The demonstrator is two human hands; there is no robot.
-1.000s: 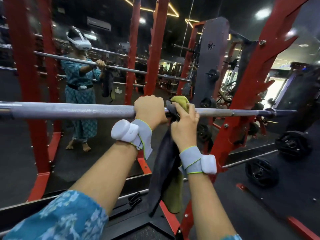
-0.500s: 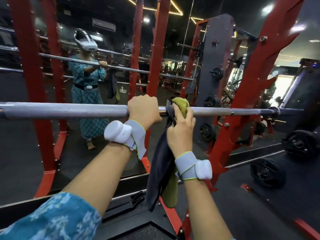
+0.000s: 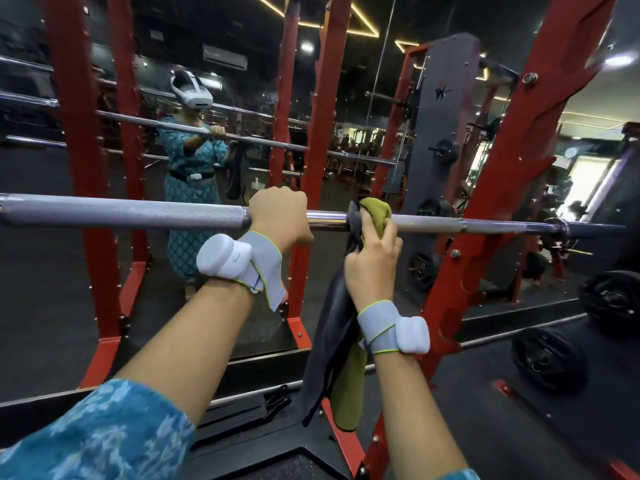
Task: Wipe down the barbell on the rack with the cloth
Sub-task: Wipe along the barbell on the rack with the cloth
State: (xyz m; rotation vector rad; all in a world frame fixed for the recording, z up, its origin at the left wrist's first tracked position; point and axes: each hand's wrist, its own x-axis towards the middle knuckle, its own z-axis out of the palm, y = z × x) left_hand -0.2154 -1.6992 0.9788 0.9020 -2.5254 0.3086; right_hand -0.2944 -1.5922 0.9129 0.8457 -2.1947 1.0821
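Head view: the barbell [image 3: 138,213] lies level across the red rack [image 3: 519,188], in front of a mirror [image 3: 41,289]. A red mark on the dark upright panel [image 3: 446,133] is too small to read. The left hand [image 3: 278,216] has its grip clenched over the bar, at the end of the knurled stretch. Near it, the right hand [image 3: 374,261] grasps an olive-and-dark-grey cloth [image 3: 332,341]. The cloth's bunched top is pressed on the bar and the rest hangs below. Both wrists carry grey bands [image 3: 256,265] with white modules.
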